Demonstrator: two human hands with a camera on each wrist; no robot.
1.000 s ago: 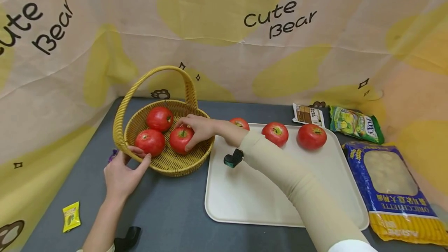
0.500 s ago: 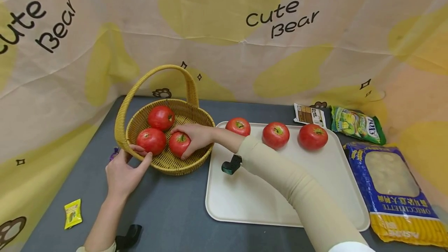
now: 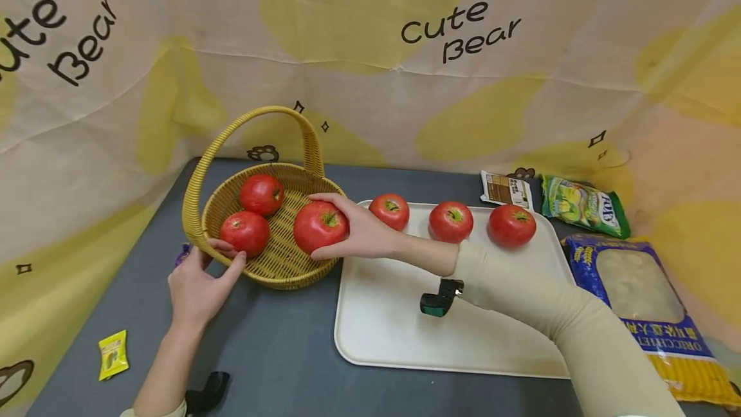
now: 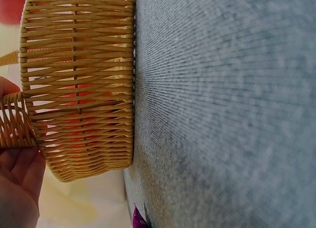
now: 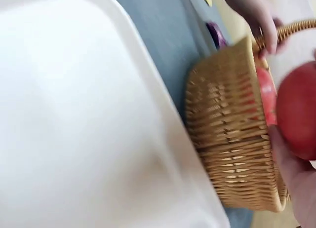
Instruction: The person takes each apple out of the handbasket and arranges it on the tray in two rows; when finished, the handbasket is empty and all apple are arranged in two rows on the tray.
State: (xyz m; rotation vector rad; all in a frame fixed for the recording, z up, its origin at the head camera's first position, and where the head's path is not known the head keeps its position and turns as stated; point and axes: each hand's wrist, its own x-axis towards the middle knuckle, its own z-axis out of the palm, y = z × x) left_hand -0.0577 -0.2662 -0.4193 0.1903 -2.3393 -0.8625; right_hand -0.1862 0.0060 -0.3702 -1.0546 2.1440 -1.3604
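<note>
Two tomatoes (image 3: 253, 213) lie in the woven basket (image 3: 272, 269) while a third tomato (image 3: 320, 226) sits in the grip of the person's right hand (image 3: 361, 237), fingers and thumb curled round it, held above the basket's right rim beside the left edge of the white tray (image 3: 405, 327). The left hand (image 3: 199, 285) holds the basket's near-left rim, thumb hooked over the weave and fingers against its outer wall, as the left wrist view shows close up. Three more tomatoes (image 3: 451, 221) stand in a row along the far edge of the tray, apart from one another. Basket and tray rest just beside each other on the grey bench (image 3: 278, 352). To the right of the tray lie a blue-and-yellow pasta bag (image 3: 642, 301), a green snack packet (image 3: 585, 206) and a small brown-and-white packet (image 3: 506, 190). A small yellow sachet (image 3: 112, 354) lies at the bench's near-left corner, well apart from the basket.
</note>
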